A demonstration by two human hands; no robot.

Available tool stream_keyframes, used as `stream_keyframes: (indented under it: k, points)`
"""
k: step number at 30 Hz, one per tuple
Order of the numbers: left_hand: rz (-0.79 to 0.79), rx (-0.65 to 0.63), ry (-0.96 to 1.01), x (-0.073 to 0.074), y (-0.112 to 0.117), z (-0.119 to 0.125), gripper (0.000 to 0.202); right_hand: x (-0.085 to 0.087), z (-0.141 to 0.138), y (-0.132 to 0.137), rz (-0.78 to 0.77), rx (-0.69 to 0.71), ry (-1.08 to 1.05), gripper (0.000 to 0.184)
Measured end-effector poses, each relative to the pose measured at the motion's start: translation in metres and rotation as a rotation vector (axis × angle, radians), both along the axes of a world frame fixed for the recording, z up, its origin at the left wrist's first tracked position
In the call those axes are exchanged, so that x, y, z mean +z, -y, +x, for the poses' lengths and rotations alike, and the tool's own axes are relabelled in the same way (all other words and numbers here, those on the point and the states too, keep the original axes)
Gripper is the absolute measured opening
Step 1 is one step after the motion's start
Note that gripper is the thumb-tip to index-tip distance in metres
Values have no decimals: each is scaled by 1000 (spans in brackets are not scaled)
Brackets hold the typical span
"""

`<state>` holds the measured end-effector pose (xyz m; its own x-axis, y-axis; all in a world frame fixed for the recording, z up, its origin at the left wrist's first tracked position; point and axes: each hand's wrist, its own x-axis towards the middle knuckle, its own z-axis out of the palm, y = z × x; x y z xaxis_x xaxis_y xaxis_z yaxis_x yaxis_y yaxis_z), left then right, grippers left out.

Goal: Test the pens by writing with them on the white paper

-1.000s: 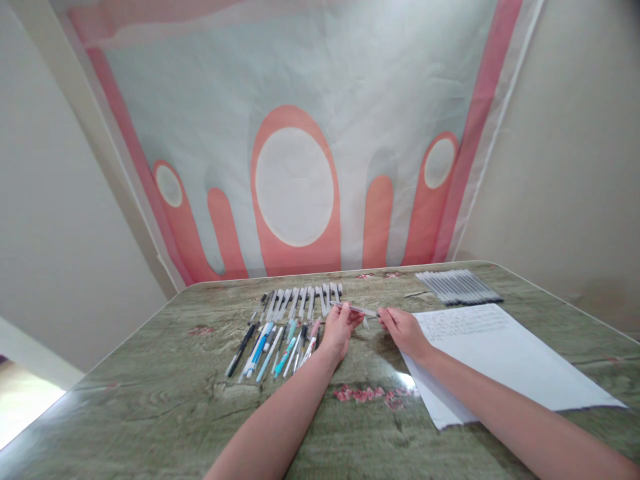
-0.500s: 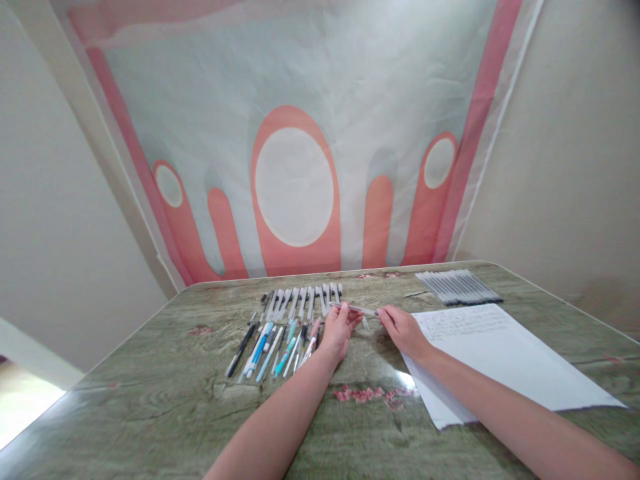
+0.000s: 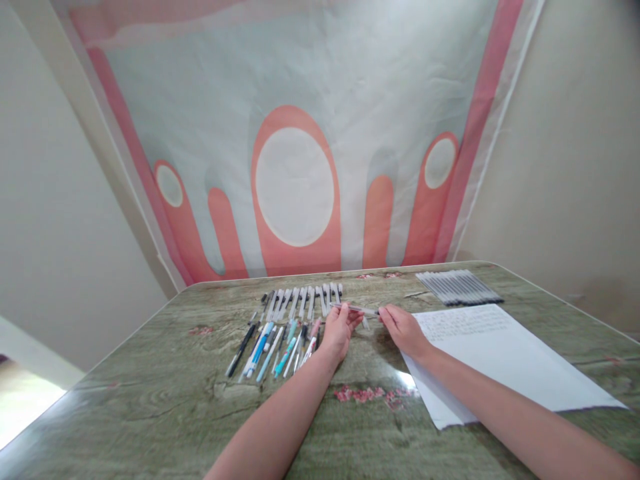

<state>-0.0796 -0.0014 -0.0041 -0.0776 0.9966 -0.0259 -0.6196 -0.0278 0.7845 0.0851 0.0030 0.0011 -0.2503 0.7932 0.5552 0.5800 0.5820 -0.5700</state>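
Note:
My left hand [image 3: 339, 331] and my right hand [image 3: 403, 329] together hold one slim clear pen [image 3: 361, 309] level above the table, each hand pinching one end. Just left of my left hand lies a row of coloured pens [image 3: 273, 344] in black, blue, teal and pink. Behind them sits a row of grey-white pens [image 3: 301, 301]. A white sheet of paper [image 3: 500, 360] with handwriting near its top lies under my right forearm.
A neat batch of clear pens [image 3: 457, 287] rests at the far right of the green wood-grain table [image 3: 150, 400]. A pink and pale-blue patterned cloth [image 3: 295, 133] hangs on the wall behind the table.

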Motion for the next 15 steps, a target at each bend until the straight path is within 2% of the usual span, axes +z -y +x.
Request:
stream_keyframes:
  k: [4, 11, 15]
  points:
    - [-5, 24, 26, -2, -2, -1, 16, 0, -1, 2, -10, 5, -55, 23]
    - [22, -23, -11, -2, -1, -1, 20, -2, 0, -1, -15, 11, 18, 33]
    - [2, 14, 14, -3, -2, -1, 19, 0, 0, 0, -29, 1, -38, 25]
